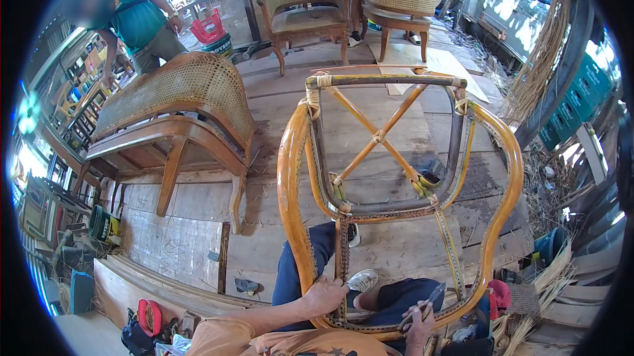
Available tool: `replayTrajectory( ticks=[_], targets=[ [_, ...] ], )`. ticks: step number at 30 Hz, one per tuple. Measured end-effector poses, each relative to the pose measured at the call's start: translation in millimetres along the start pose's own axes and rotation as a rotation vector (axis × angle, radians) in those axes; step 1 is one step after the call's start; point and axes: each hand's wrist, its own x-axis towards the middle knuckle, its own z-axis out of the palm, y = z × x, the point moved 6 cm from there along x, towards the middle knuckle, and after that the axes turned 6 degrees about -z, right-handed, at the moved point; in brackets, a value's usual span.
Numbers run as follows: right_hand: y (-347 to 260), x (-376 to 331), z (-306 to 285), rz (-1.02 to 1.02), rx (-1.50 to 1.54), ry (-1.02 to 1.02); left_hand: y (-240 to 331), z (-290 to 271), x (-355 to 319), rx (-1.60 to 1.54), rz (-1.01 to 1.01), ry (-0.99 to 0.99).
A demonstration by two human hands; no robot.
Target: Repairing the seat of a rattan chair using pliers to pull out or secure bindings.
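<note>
A rattan chair frame (508, 151), glossy orange-brown with bound joints and an X-shaped brace, leans across my lap. Rows of small holes run along its inner edges. My left hand (325, 296) is closed at the lower left of the frame, its fingertips on a dark, hole-lined bar. Near the frame's lower right curve, my right hand (419, 324) is closed around what looks like a small knife (436, 293). Its dark blade points up; the handle is mostly hidden by my fingers.
A cane-backed settee (175, 115) stands at left, with a person (142, 19) bending behind it. Two cane chairs (307, 19) stand at the far side, someone partly hidden behind one. Wooden boards (152, 290) lie at lower left; fibre bundles (545, 45) hang at right.
</note>
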Motion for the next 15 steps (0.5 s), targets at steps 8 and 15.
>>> replayTrajectory(
  ticks=[8, 15],
  targets=[
    [-14, -4, 5, 0.002, -0.009, 0.005, 2, -7, 0, -0.020, 0.039, -0.006],
    [-14, -5, 6, -0.022, 0.000, -0.006, 0, -3, 2, -0.106, -0.027, 0.032]
  ],
)
